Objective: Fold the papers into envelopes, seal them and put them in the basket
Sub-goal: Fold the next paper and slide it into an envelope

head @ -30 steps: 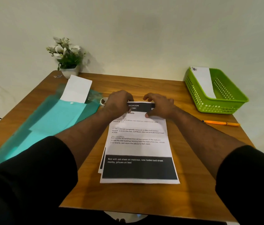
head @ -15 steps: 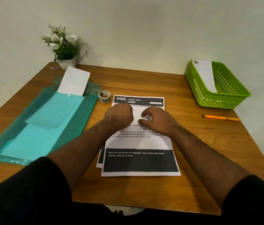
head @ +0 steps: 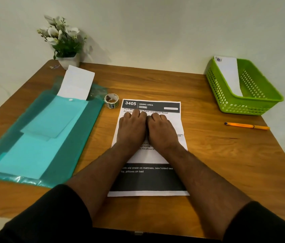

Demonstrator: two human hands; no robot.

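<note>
White folded sheet (head: 176,127) pressed flat under left hand (head: 132,130), right hand (head: 162,132)

left hand (head: 132,129) and right hand (head: 162,131) lie palm-down, side by side (touching), forearms outstretched.

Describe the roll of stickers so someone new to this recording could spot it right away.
On the wooden table, look between the teal plastic folder and the printed papers under the hands. The roll of stickers stands just off the papers' top-left corner: a small ring, the only round thing there.
</note>
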